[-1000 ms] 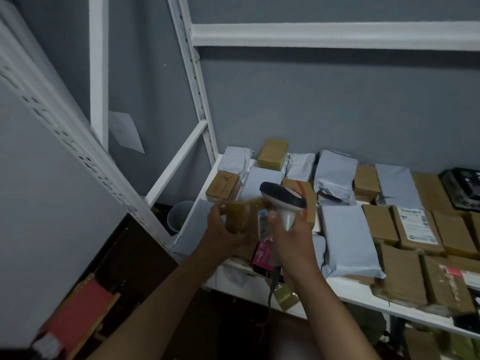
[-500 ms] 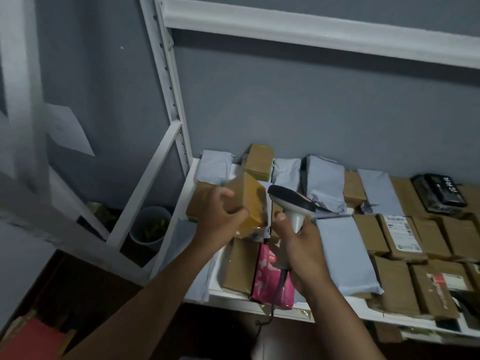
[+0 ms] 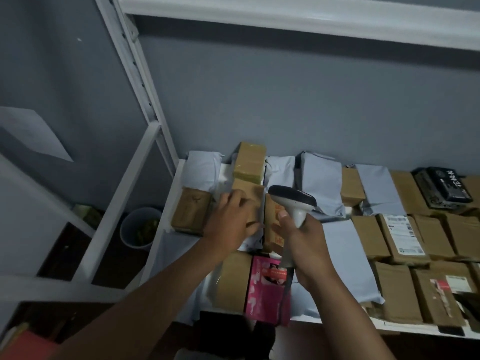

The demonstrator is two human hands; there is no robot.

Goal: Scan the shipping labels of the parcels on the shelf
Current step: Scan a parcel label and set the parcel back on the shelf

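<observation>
Centrally, the right hand (image 3: 306, 245) grips the handle of a white barcode scanner (image 3: 292, 201), its dark head pointing toward the shelf's (image 3: 166, 235) left end. Left hand (image 3: 231, 224) lies with fingers curled over a brown cardboard parcel (image 3: 250, 196) near the shelf's back left corner. Brown boxes and grey mailers cover the shelf; a pink parcel (image 3: 265, 289) sits at its front edge.

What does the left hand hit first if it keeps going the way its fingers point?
Probably nothing new: the left hand already grips a small brown box. Straight beyond sits the taped box near the wall, though depth is hard to judge.
</observation>
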